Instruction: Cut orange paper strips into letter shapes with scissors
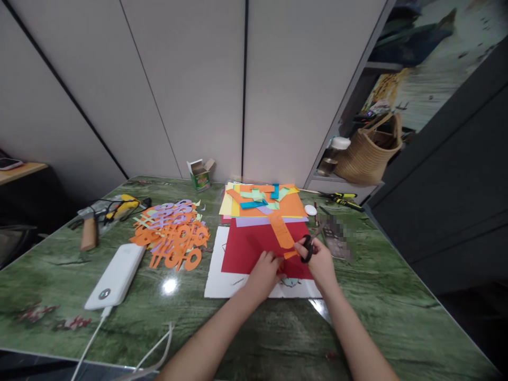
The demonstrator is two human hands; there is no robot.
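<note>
with the red sheet as the centre of the clock, a person's bare arms reach in from six o'clock. the right hand, towards four o'clock, has its fingers wrapped round the black handles of a pair of scissors; the thin blades point to one o'clock. the left hand, at six o'clock, is low over the red sheet with fingers bent; whether it pinches anything cannot be told. a short orange strip is between the hands, one end by the right fingertips; what grips it is unclear. a longer orange piece slants down at one o'clock from a stack of coloured paper at twelve. a heap of paper cut-outs spreads at nine o'clock.

the likeliest trouble, i judge, is a nicked left finger if the blades swing towards eight o'clock, since the hands are so near each other. a loosely held strip could twist and cut crooked. a low stroke might also catch the longer piece or the red sheet.
</note>
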